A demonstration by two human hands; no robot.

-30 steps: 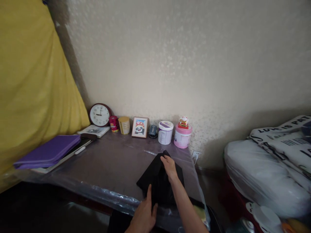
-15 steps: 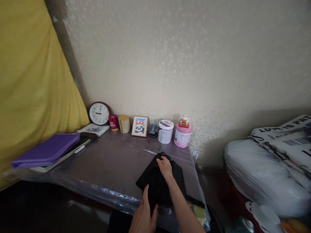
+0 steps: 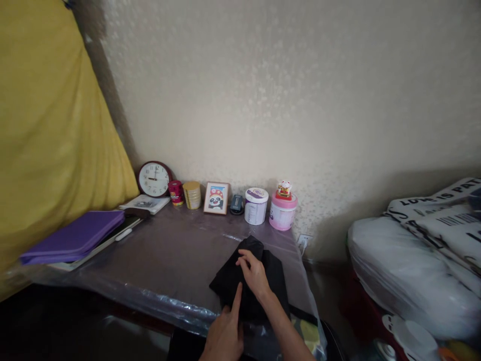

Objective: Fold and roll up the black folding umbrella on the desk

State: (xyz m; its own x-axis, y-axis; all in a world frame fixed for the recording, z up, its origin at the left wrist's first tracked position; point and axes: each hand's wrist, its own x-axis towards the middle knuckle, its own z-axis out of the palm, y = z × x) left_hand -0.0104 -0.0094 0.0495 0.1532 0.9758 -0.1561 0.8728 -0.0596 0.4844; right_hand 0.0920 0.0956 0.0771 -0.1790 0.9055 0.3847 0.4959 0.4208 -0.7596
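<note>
A folded black fabric item (image 3: 276, 265) lies at the right front of the table, several layers deep; its exact kind I cannot make out. My right hand (image 3: 253, 273) hovers over or lightly touches its middle, fingers loosely curved and apart, gripping nothing. My left hand (image 3: 227, 331) is at its near edge, with the index finger stretched out over the fabric and the other fingers partly bent. A dark strip of the fabric runs out to the right, beside a yellow-green patterned patch (image 3: 310, 333) near the table corner.
Along the wall stand a clock (image 3: 154, 179), a pink can (image 3: 176, 193), a yellow container (image 3: 192, 195), a panda picture frame (image 3: 216, 198), and two round tubs (image 3: 256, 208). A purple folder (image 3: 75, 233) lies left. A plastic-wrapped bundle (image 3: 406, 271) sits right, beyond the plastic-covered table (image 3: 169, 250).
My right hand has let go of the fabric's upper fold and drawn slightly back, its fingers opening. My left hand has moved slightly right, its index finger now over the fabric, which lies flatter.
</note>
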